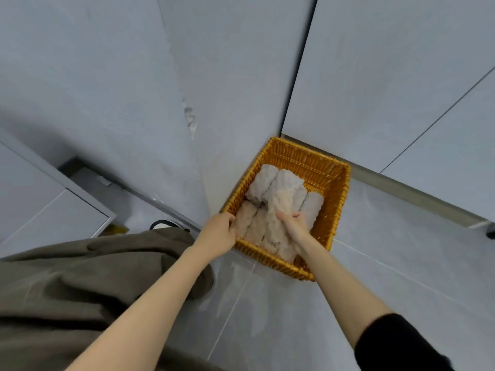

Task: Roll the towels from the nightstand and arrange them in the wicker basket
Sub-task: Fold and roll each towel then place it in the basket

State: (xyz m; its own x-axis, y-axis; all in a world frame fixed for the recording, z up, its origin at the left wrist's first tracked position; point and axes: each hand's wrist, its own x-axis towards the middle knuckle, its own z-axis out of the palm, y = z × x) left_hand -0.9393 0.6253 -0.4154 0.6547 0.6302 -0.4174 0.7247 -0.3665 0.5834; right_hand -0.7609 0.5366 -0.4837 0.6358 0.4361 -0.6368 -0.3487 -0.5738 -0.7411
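One wicker basket [333, 183] is set on the floor [388, 263], in a wall corner. About six rolled towels are counted inside: three grey towels [261, 182] and three pinkish ones. The basket rim is gripped by the left hand [219, 232]. One pinkish towel [278, 207] is clasped by the right hand [294, 227].

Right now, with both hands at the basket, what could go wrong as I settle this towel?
The towel your right hand grips lies on top of the other rolls, not in a gap; it may loosen or unroll when released. Pushing it down could crush or shift the rolls beneath. Your left hand grips the basket rim; pulling there might tip it.
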